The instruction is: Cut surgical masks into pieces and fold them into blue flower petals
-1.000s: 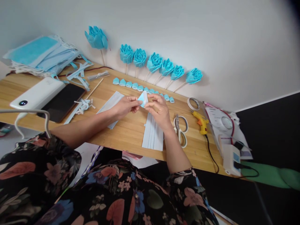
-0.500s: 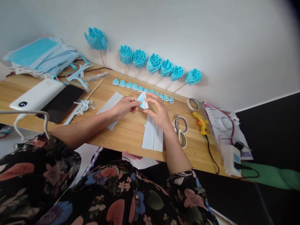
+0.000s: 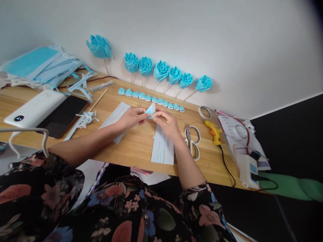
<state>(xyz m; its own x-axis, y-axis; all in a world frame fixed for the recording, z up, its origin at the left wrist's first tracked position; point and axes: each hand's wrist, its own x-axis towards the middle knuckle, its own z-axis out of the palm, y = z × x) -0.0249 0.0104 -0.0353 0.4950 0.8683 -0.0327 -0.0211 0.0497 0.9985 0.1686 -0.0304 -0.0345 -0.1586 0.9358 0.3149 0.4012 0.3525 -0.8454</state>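
Above the table (image 3: 137,148), left hand (image 3: 134,117) and right hand (image 3: 167,123) pinch a folded blue-white piece (image 3: 150,110), a clear packet (image 3: 101,86) lying leftward.

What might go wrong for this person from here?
The small folded piece is held only at the fingertips of the left hand and right hand, so its fold might slip open. The scissors lie close beside the right forearm, which could knock them. The glue gun's black cord runs to the table's front edge, so a snag might drag the glue gun; whether it is hot, I cannot tell.
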